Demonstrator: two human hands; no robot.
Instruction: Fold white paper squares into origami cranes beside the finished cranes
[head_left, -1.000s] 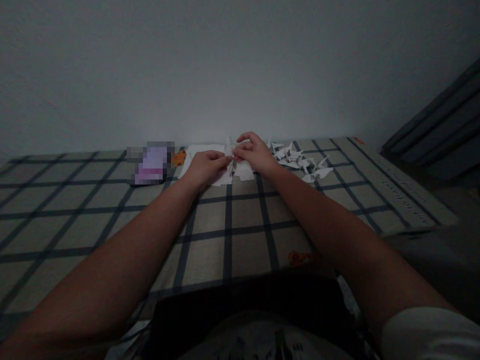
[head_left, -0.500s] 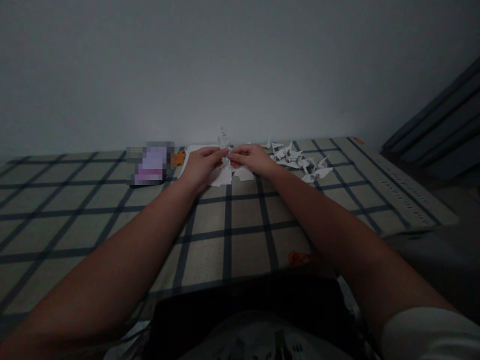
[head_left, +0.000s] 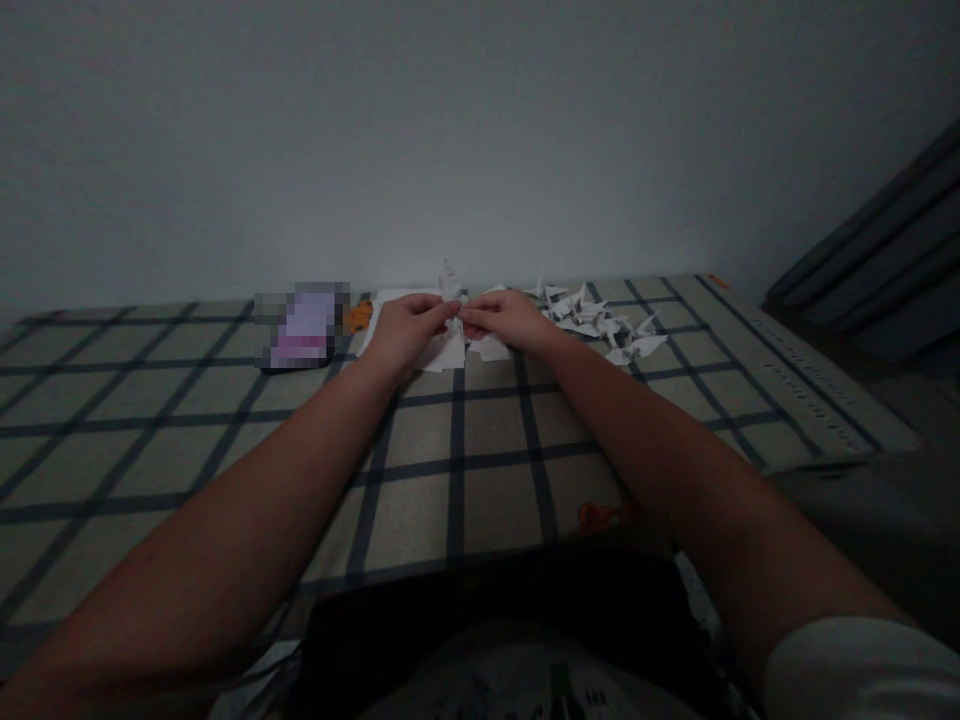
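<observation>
Both my arms reach far forward over a checked cloth (head_left: 457,470). My left hand (head_left: 405,330) and my right hand (head_left: 504,318) meet at their fingertips, each pinching a small white folded paper piece (head_left: 451,285) whose point sticks up between them. Under the hands lie flat white paper sheets (head_left: 442,352). Just right of my right hand is a heap of several small white folded paper figures (head_left: 600,325).
A blurred purple-and-grey object (head_left: 304,325) lies left of the sheets, with a small orange thing (head_left: 358,316) beside it. A pale wall rises right behind. The cloth's right edge (head_left: 832,420) drops to a dark floor, with dark slanted boards (head_left: 885,270) at far right.
My right hand has come down from a raised, arched grip to a low pinch meeting the left fingertips. The folded paper now points upward between the hands.
</observation>
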